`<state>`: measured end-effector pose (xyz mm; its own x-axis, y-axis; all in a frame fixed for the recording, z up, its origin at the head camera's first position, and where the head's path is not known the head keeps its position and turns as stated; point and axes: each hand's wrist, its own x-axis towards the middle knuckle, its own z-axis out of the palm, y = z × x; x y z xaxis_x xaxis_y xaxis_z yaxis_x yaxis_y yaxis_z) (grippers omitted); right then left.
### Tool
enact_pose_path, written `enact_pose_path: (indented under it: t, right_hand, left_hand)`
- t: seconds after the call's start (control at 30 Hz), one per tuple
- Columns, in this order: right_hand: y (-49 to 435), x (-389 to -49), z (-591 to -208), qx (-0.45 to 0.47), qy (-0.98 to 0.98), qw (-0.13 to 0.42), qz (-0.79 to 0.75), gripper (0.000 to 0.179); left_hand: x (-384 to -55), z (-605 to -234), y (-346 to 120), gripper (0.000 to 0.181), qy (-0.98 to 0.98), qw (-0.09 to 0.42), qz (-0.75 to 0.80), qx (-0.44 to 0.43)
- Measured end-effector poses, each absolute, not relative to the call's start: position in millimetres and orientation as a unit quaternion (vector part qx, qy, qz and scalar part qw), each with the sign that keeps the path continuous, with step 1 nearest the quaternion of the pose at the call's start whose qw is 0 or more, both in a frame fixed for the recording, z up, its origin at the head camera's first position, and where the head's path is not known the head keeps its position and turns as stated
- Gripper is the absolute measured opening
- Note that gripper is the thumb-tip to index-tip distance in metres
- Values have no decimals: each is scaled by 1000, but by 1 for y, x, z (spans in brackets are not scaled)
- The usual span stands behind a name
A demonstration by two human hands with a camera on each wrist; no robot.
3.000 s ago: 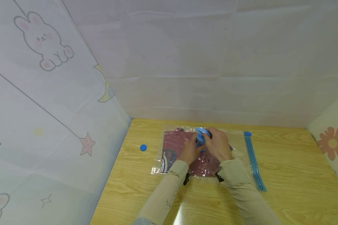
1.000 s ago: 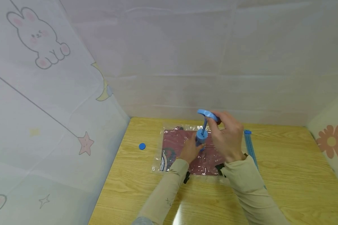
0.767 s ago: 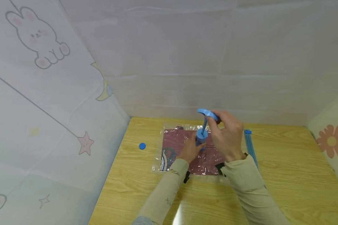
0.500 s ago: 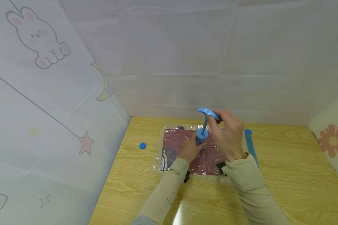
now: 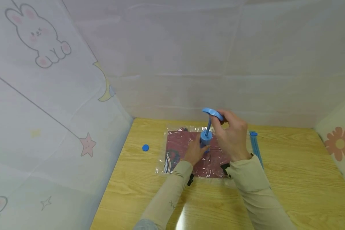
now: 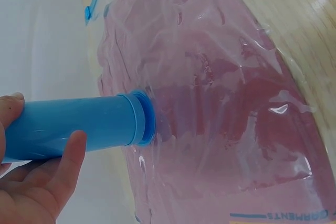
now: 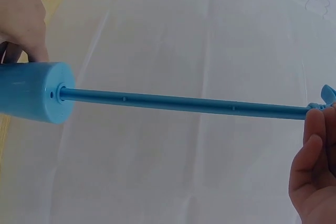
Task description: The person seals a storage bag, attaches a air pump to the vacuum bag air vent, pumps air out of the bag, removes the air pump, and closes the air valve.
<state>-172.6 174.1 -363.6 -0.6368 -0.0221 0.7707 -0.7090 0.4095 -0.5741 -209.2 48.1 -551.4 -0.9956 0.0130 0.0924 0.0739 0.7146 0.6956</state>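
Note:
A blue hand pump (image 6: 89, 124) stands on a clear vacuum storage bag (image 6: 210, 77) with dark red fabric inside. My left hand (image 5: 194, 151) grips the pump's cylinder, with a finger and the thumb visible along it in the left wrist view. The cylinder's lower end meets a round blue valve ring (image 6: 147, 119) on the bag. My right hand (image 5: 233, 134) holds the wavy pump handle (image 5: 212, 113) by its right side. Between handle and cylinder, a long stretch of the plunger rod (image 7: 184, 102) is exposed.
A round blue cap (image 5: 145, 147) lies on the wooden table (image 5: 126, 191), left of the bag. The bag's blue zip strip (image 5: 256, 148) runs along its right side, partly behind my right sleeve. Pale printed sheets (image 5: 172, 64) rise behind the table and at both sides.
Three seconds ago the handle sat low against the cylinder; my right hand has since drawn it up, exposing the rod. Over the last second it has stayed raised. My left hand keeps its place.

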Motion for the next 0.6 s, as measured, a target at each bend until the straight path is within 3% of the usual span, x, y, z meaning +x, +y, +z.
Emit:
enact_pose_path:
  t: [0.3,0.6]
  right_hand:
    - [174,-180,-369,244,-772,340,478,9]
    - [175,-188,-399,230,-804,297,462,9]
  left_hand:
    - [-211,-553,47,55,-930,64,-359,-39]
    - [-208,-552,48,54,-927,49,-372,-29]
